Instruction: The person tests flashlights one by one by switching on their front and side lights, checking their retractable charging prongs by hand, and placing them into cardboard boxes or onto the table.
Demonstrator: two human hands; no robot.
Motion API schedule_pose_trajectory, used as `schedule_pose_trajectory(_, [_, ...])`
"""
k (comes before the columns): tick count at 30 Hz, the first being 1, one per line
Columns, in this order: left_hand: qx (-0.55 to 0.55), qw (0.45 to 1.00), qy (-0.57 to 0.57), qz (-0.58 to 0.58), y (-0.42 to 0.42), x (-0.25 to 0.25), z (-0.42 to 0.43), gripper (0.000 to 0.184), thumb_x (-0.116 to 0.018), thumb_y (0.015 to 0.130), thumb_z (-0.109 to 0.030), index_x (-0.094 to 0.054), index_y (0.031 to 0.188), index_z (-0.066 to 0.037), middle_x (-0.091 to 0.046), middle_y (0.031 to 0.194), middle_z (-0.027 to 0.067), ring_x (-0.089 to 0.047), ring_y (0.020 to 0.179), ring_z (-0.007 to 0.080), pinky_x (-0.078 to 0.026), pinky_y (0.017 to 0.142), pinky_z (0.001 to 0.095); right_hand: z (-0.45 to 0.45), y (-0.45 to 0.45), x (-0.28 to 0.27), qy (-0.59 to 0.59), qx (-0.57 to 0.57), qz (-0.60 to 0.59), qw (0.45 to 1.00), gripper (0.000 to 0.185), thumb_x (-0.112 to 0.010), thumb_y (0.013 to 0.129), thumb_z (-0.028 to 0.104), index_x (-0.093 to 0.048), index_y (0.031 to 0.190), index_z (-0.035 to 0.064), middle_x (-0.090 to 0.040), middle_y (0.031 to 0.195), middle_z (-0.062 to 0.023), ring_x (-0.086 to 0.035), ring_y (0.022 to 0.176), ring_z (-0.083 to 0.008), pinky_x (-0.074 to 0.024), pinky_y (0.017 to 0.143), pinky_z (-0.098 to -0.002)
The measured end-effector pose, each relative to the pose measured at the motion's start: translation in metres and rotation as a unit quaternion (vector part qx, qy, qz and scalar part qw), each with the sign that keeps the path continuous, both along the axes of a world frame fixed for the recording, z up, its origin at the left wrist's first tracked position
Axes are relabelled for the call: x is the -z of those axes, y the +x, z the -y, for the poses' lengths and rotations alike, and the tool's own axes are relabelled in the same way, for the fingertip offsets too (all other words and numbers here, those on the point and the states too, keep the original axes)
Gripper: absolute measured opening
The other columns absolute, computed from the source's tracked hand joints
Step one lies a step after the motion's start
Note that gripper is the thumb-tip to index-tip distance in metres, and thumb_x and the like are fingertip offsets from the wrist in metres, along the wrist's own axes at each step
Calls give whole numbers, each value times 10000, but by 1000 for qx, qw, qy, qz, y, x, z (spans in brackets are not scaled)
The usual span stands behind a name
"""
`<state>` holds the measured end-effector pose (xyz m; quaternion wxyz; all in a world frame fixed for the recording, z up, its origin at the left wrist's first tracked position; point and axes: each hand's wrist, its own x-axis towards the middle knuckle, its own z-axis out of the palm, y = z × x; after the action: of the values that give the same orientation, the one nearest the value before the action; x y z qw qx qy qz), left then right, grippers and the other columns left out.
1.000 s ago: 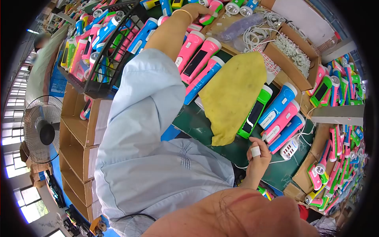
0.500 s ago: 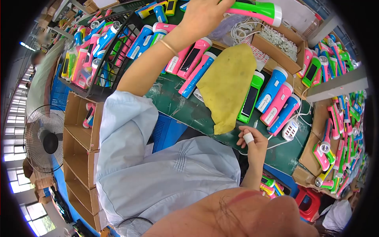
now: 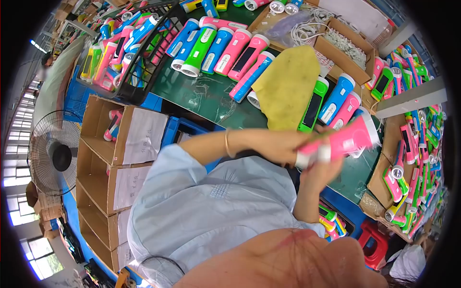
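Note:
A pink and white flashlight (image 3: 349, 138), blurred by motion, is held between both hands near the table's front edge, its wide head pointing right. My left hand (image 3: 277, 145), with a bracelet at the wrist, is closed at its narrow white end. Beneath its body my right hand (image 3: 326, 174) is closed round it, partly hidden. Just beyond lie a green flashlight (image 3: 314, 103), a blue one (image 3: 337, 98) and a pink one (image 3: 346, 109). A yellow cloth (image 3: 288, 86) lies to their left, partly over another flashlight.
More flashlights (image 3: 201, 50) lie in a row on the green table (image 3: 211, 98). A black crate (image 3: 137, 93) of flashlights stands left, above cardboard compartments (image 3: 103, 149). A box of small white parts (image 3: 345, 48) stands at the back; a grey post (image 3: 413, 98) is at right.
My left hand has come down and right from the back of the table with the flashlight. My right hand, empty before, now closes on it too.

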<state>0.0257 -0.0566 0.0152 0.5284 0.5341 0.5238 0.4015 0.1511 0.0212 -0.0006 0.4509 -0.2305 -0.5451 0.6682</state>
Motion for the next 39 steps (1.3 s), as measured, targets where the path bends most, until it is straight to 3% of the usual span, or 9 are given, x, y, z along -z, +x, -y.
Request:
schedule_pose_trajectory(1, [79,996,24,-33,0,22,3,504,-602,853,-281,-410,1238,-18,-534,1051,106,-595,721,166,-493,668,296,11,2,-15,129,103,-45,985,280,-574,875,239,-540,1002,-9,-553,890,-65,-563,812,-183,-446,666,-254])
schedule_pose_trajectory(3, [-48,994,95,21,0,29,11,512,-611,850,-315,-425,1220,-15,-507,1110,103,-583,810,178,-477,738,316,0,-1,-32,259,169,-232,922,297,-587,859,231,-534,1039,0,-579,902,-89,-570,811,-196,-445,677,-271])
schedule_pose_trajectory(5, [-203,959,187,61,5,45,14,597,-630,826,-389,-422,1233,-6,-488,1180,114,-528,1016,194,-427,880,348,0,25,-32,90,-26,144,985,383,-606,840,260,-513,1115,11,-600,937,-137,-585,830,-223,-448,718,-291])
schedule_pose_trajectory(7, [-228,926,177,244,7,43,11,660,-648,806,-403,-404,1261,6,-476,1224,127,-455,1139,188,-375,958,343,-3,4,-11,207,-131,272,931,566,-663,793,355,-474,1224,42,-610,1018,-189,-614,908,-276,-460,800,-330])
schedule_pose_trajectory(9, [-274,918,189,215,9,41,6,583,-610,841,-339,-402,1270,-4,-529,1171,127,-523,1069,212,-418,926,351,5,0,3,267,-176,217,922,483,-657,803,329,-504,1148,27,-601,932,-188,-588,792,-260,-467,732,-339])
schedule_pose_trajectory(10, [-302,905,150,257,13,40,5,521,-598,849,-315,-424,1232,-7,-546,1138,123,-553,1012,206,-453,874,340,10,1,13,164,-200,217,941,460,-659,808,300,-504,1106,-14,-586,889,-187,-573,774,-230,-464,717,-337])
schedule_pose_trajectory(12, [-371,858,129,331,17,35,-2,356,-574,869,-262,-473,1105,-15,-588,980,101,-606,839,176,-522,717,306,9,5,29,185,-164,202,948,304,-536,895,166,-510,1135,-18,-602,920,-91,-552,801,-132,-441,724,-257])
schedule_pose_trajectory(18, [-249,872,12,421,-7,17,-21,291,-563,876,-281,-472,984,-27,-552,825,81,-585,673,175,-506,585,312,-10,34,47,90,-68,263,958,152,-542,872,72,-602,985,-10,-594,838,-52,-526,746,-91,-425,669,-225])
schedule_pose_trajectory(39, [-270,863,12,426,-12,17,-49,231,-574,853,-202,-510,947,-1,-560,729,91,-580,632,175,-497,573,291,-10,44,65,129,-58,252,957,125,-555,855,47,-620,954,10,-602,788,-52,-513,638,-87,-402,566,-215])
